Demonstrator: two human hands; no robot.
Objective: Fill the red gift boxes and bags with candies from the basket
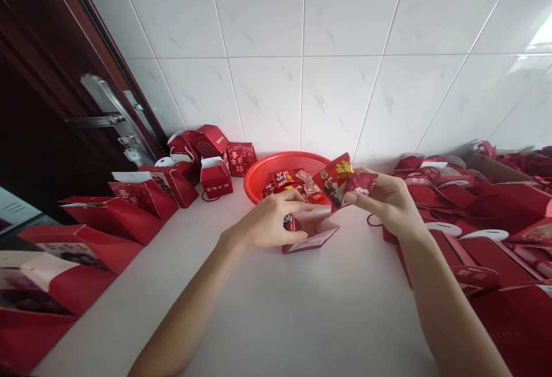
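Note:
At the table's middle, an open red paper gift box (317,236) with a pale inside lies tilted, its opening facing up. My left hand (267,219) spans its left side, fingers at the far edge and thumb at the near edge. A small dark-and-red wrapped candy (288,222) shows between that thumb and the fingers; whether it is gripped is unclear. Just above the box's right side, my right hand (383,202) pinches red candy packets: a larger one (334,181) with yellow print, and a smaller one (362,183) closer to the thumb.
Behind the box stands a red plastic basket (263,167) holding several wrapped candies (308,184). Red gift boxes (125,210) line the table's left side. Many more red boxes (487,250) pile up on the right. A tiled wall (263,101) closes the back; a dark door (47,78) is at left.

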